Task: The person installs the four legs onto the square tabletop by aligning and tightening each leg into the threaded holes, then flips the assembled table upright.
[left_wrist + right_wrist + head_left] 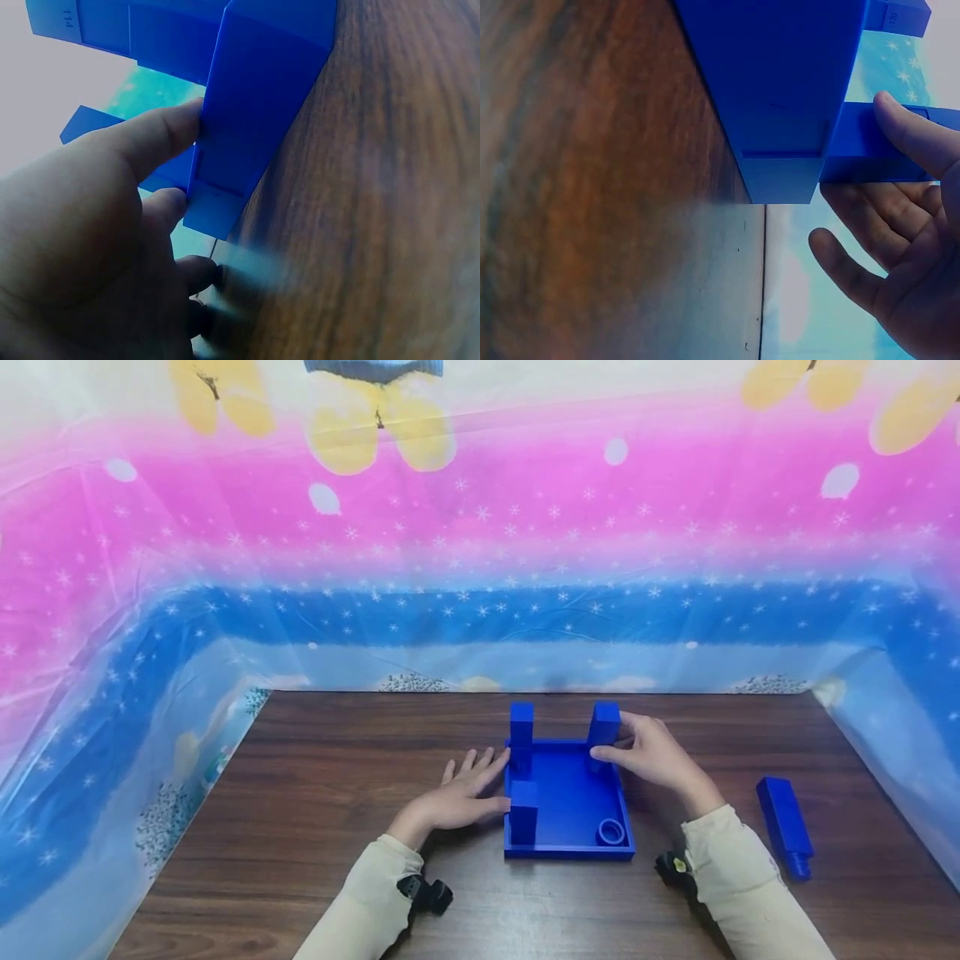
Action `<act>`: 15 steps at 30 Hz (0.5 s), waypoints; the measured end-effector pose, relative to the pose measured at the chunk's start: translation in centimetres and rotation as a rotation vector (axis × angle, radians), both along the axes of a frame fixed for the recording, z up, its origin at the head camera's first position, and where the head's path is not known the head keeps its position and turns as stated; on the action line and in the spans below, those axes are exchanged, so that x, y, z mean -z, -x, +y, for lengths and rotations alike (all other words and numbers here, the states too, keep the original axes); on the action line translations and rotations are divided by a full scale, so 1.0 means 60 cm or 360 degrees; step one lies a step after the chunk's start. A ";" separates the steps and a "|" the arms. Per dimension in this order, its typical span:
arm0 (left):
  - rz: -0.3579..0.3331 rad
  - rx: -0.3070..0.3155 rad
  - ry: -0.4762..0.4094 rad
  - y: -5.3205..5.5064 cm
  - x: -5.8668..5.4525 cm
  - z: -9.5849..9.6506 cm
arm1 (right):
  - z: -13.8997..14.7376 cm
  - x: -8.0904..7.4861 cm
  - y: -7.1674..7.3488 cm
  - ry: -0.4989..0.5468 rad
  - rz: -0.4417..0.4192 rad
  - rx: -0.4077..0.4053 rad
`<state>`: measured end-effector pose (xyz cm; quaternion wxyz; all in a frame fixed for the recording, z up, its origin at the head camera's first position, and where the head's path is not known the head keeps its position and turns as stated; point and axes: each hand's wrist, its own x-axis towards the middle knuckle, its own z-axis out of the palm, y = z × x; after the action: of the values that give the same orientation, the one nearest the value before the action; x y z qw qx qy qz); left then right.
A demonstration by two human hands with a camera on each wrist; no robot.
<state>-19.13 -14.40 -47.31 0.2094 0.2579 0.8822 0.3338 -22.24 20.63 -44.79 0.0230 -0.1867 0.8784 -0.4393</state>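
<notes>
From my end I see the right hand [652, 756] pinching the far-right blue post [604, 725] between thumb and fingers, at a corner of the blue tray [568, 853] on the tabletop [337, 760]; the left hand [459, 802] has its fingers spread, braced against the tray's left side, gripping nothing; I judge the post light, stiff, slightly slick and hardly fragile, best held by opposite flat faces; a loose post [784, 822] lies right of the tray.

We find the head view bright and evenly lit, with soft glare on the worktop [360, 735] below the tray [568, 853]'s near edge. The wrist views look dimmer: we see the left hand [82, 232] shadowed against a washed-out background, the wood grain blurred, and pale glare along the worktop's edge on the right wrist's side.
</notes>
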 end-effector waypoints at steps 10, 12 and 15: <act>-0.0011 0.0010 -0.0017 -0.003 -0.005 0.001 | 0.015 -0.035 -0.021 -0.0287 -0.0081 0.0021; -0.0012 0.0013 -0.0022 -0.004 -0.007 0.000 | 0.023 -0.040 -0.022 -0.0318 -0.0085 0.0018; -0.0011 0.0016 -0.0013 -0.005 -0.010 0.000 | 0.034 -0.048 -0.021 -0.0329 -0.0043 -0.0009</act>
<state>-18.85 -14.40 -46.72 0.2130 0.2622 0.8787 0.3372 -20.96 22.68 -41.93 0.0551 -0.1797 0.9181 -0.3489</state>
